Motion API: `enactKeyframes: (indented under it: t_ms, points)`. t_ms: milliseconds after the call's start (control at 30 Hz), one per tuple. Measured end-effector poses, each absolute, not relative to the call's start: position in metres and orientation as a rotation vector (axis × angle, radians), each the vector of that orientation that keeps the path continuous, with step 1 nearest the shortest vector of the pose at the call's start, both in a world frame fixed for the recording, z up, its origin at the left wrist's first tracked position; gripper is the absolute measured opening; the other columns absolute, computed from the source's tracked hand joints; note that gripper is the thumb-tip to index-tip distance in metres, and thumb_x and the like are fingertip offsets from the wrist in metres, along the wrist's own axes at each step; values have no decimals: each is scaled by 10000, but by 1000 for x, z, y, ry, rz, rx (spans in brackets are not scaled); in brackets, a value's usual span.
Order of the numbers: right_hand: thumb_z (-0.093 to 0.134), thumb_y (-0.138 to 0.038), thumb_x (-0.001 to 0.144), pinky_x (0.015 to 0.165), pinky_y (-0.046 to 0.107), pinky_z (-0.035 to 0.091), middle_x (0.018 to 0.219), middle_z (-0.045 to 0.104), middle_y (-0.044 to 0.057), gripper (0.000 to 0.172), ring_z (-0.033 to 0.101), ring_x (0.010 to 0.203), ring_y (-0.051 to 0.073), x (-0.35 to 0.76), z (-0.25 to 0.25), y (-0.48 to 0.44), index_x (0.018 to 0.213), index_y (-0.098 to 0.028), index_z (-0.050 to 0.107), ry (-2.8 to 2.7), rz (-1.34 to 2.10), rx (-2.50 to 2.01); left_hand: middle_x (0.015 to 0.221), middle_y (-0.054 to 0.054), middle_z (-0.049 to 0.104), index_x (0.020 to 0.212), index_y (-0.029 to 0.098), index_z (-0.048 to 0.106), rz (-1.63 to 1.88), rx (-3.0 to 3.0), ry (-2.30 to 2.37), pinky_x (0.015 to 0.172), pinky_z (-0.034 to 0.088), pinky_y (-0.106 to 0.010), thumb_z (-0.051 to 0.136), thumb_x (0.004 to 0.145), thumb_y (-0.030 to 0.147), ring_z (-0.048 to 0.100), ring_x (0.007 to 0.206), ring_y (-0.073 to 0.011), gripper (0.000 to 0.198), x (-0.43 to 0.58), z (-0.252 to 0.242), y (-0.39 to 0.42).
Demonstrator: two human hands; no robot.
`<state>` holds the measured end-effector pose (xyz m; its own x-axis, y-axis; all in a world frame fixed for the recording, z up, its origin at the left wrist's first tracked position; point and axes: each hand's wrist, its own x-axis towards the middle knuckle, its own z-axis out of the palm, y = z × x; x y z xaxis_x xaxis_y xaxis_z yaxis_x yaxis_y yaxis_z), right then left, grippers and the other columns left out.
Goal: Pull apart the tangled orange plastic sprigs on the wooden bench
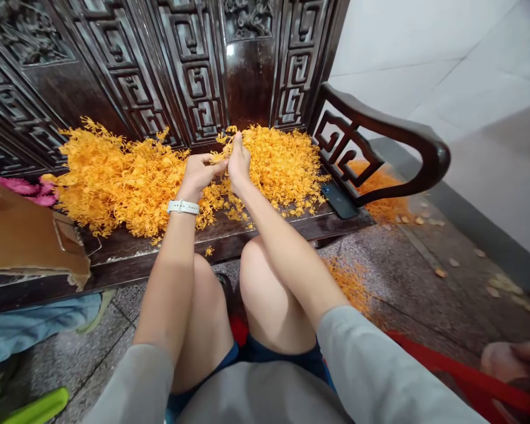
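Note:
Two heaps of orange plastic sprigs lie on the seat of a dark carved wooden bench (265,227): a big tangled heap (110,176) on the left and a flatter heap of smaller pieces (282,162) on the right. My left hand (199,172), with a white watch band at the wrist, is curled round an orange sprig (218,158). My right hand (239,160) pinches the same sprig from the other side. Both hands meet just above the seat between the two heaps.
A brown cardboard sheet (22,235) lies on the bench at the left, with pink sprigs (29,189) behind it. A dark phone (338,199) rests by the bench armrest (388,132). More orange pieces (380,206) litter the stone floor. Another person's hand (512,359) shows at the lower right.

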<state>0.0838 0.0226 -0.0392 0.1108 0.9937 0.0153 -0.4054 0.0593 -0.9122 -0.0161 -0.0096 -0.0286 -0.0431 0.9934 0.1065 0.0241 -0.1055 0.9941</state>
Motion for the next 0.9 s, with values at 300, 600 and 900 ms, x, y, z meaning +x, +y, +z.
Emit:
enactKeyframes:
  t_ms: [300, 600, 900]
  points:
    - [574, -821, 920, 500, 233, 372, 641, 427, -38, 579, 447, 576, 120, 86, -38, 23, 826, -251, 535, -784, 1176, -950, 655, 5, 524, 724, 209, 578, 1200, 1145, 934, 575, 472, -244, 773, 911, 441, 511, 576, -108, 356, -13, -16, -16]
    - [616, -785, 924, 481, 220, 351, 610, 445, -49, 548, 433, 542, 102, 87, -28, 17, 847, -247, 549, -734, 1271, -891, 490, 75, 274, 699, 217, 567, 1175, 1282, 1027, 429, 232, -247, 697, 947, 631, 217, 422, -70, 500, -11, -18, -15]
    - [526, -737, 1007, 412, 223, 268, 555, 322, -79, 554, 307, 444, 82, 87, -27, 41, 772, -252, 400, -414, 1383, -802, 500, 74, 191, 694, 229, 495, 1256, 1109, 965, 450, 250, -257, 620, 1015, 420, 192, 431, -97, 395, 0, -26, -7]
